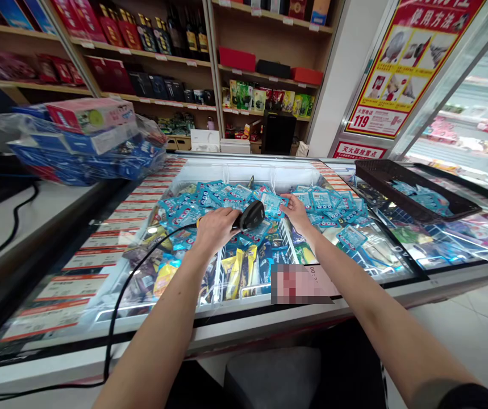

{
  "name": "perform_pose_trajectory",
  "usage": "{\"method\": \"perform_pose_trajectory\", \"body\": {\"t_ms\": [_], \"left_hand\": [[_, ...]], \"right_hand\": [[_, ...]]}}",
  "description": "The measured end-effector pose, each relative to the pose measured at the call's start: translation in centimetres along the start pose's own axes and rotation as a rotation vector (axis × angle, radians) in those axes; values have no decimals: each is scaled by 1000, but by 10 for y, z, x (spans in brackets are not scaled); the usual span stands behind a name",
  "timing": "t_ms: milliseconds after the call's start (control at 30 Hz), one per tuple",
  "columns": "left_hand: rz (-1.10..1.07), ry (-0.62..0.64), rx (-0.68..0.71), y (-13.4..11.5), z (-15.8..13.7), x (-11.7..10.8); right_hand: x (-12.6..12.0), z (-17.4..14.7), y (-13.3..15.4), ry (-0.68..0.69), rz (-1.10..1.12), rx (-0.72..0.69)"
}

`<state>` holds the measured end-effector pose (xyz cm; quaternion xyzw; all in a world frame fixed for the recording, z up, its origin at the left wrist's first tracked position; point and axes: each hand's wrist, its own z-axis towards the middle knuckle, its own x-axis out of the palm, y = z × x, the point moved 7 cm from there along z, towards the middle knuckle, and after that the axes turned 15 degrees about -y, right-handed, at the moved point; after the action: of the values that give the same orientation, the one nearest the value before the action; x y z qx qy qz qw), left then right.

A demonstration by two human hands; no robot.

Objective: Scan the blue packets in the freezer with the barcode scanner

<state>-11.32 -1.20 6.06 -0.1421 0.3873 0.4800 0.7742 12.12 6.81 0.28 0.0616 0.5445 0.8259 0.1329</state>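
Observation:
My left hand (218,227) is wrapped round the handle of a black barcode scanner (252,216), whose cable runs back to the lower left. The scanner's head faces a light-blue packet (272,204), which my right hand (295,211) pinches at its right edge. Under both hands lies the glass top of a chest freezer (244,319). Many more blue packets (332,202) are spread loosely in two heaps, left and right of my hands. Wrapped ice creams in yellow and dark blue (240,271) show below, between white wire dividers.
A brown tray (414,211) with several blue packets sits on the right. Boxes in clear plastic (86,142) are stacked at the left. The scanner's black cable (118,307) crosses the freezer's left side. A phone-like slab (322,281) lies at the front edge. Stocked shelves (265,74) stand behind.

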Motion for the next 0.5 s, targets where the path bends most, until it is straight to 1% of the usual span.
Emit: {"method": "perform_pose_trajectory", "body": {"t_ms": [100, 200, 367, 500], "left_hand": [[-17, -1, -21, 0, 0, -1], [-28, 4, -36, 1, 0, -1], [-7, 3, -14, 0, -1, 0], [4, 4, -8, 0, -1, 0]], "right_hand": [[0, 0, 2, -3, -27, -28], [0, 1, -1, -7, -103, -42], [-2, 6, -7, -57, -196, -82], [-8, 10, -8, -124, -163, -69]]}}
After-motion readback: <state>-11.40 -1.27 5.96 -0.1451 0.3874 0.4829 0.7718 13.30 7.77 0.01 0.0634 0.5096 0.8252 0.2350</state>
